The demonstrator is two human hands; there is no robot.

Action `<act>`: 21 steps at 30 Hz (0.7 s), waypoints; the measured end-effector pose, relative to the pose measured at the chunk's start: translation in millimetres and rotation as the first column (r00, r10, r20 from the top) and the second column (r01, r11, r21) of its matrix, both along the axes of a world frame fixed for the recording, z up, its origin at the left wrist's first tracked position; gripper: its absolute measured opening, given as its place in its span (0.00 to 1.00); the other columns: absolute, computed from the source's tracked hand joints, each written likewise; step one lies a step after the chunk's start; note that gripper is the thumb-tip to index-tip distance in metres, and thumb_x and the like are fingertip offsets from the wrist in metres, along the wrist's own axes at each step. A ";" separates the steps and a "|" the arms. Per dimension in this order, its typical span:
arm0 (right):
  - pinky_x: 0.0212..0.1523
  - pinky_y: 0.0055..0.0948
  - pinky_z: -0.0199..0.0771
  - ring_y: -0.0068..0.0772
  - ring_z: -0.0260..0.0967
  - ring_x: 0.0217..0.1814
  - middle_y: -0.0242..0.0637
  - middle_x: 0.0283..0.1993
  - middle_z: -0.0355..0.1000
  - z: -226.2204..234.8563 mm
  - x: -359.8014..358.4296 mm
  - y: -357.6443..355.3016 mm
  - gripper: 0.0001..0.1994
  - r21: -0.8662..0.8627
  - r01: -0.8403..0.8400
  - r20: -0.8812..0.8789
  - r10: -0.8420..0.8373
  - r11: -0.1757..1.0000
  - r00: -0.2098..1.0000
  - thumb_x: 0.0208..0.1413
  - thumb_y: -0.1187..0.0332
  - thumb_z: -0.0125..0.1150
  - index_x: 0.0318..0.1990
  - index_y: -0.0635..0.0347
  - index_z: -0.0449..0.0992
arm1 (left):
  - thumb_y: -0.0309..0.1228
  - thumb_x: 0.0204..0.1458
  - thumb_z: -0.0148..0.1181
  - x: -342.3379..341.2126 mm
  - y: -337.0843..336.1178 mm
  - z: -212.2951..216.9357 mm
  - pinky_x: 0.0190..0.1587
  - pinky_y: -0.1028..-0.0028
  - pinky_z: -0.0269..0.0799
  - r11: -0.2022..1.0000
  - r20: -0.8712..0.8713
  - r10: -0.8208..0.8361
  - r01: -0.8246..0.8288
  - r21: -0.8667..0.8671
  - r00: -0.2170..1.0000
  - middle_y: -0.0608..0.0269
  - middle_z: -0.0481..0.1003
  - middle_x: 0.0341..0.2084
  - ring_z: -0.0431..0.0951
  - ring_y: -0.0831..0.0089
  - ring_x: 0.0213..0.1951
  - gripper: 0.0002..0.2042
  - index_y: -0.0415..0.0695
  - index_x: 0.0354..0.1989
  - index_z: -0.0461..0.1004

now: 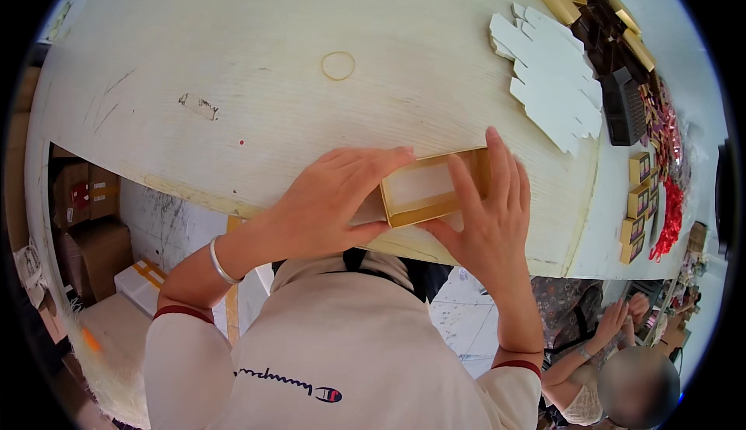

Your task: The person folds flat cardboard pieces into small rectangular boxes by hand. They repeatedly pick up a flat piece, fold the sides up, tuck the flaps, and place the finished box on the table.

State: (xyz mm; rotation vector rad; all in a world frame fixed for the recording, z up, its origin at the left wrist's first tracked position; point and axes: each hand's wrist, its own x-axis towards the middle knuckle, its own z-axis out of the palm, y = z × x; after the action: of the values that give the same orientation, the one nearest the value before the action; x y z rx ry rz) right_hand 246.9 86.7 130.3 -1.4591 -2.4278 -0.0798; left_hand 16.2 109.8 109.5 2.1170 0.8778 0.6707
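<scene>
A small rectangular gold-coloured box (420,212), open at the top with a pale floor inside, sits at the table's near edge between my hands. My left hand (326,197) grips its left end, fingers along the far corner and thumb at the near corner. At the right end, my right hand (493,224) holds the box with its thumb by the near wall. One right finger reaches over the opening, and the others lie along the right end, which they partly hide.
Beyond the box lies a thin yellowish rubber band (336,80). White flat card blanks (548,76) are piled at the far right. Past them are a black tray (624,107), small gold boxes (633,202) and red bundles (670,220). Another person's hands (611,323) show at lower right.
</scene>
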 end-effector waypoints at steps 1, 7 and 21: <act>0.55 0.49 0.62 0.48 0.63 0.57 0.48 0.60 0.62 2.1 -7.2 6.6 0.35 -0.010 -0.061 0.008 0.062 0.998 0.998 0.35 0.53 0.73 0.54 0.53 0.70 | 0.25 0.37 0.69 -6.6 3.3 -4.0 0.58 0.61 0.63 1.000 0.011 -0.006 0.006 0.006 1.000 0.58 0.65 0.60 0.66 0.57 0.58 0.38 0.46 0.61 0.61; 0.57 0.50 0.58 0.44 0.63 0.54 0.43 0.55 0.65 -19.6 -25.9 29.6 0.35 -0.096 -0.211 -0.105 0.201 0.973 0.974 0.39 0.51 0.71 0.57 0.53 0.69 | 0.26 0.36 0.69 -23.6 17.0 -7.6 0.58 0.62 0.63 0.981 -0.133 0.071 -0.045 0.189 0.989 0.56 0.65 0.60 0.68 0.56 0.56 0.37 0.44 0.61 0.63; 0.53 0.46 0.59 0.45 0.63 0.52 0.42 0.51 0.65 -29.6 -15.5 46.2 0.34 -0.072 -0.034 -0.186 0.020 0.997 0.982 0.41 0.51 0.70 0.57 0.54 0.70 | 0.12 0.45 0.58 13.8 41.7 -14.8 0.45 0.66 0.76 0.990 0.107 0.143 -0.144 0.001 0.984 0.49 0.69 0.55 0.75 0.54 0.48 0.31 0.38 0.62 0.62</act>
State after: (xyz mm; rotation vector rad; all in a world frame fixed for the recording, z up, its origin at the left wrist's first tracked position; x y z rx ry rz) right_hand 231.4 132.9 100.7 -1.3970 -2.3218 0.1485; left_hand 30.0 151.4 94.7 2.0191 0.9757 0.8560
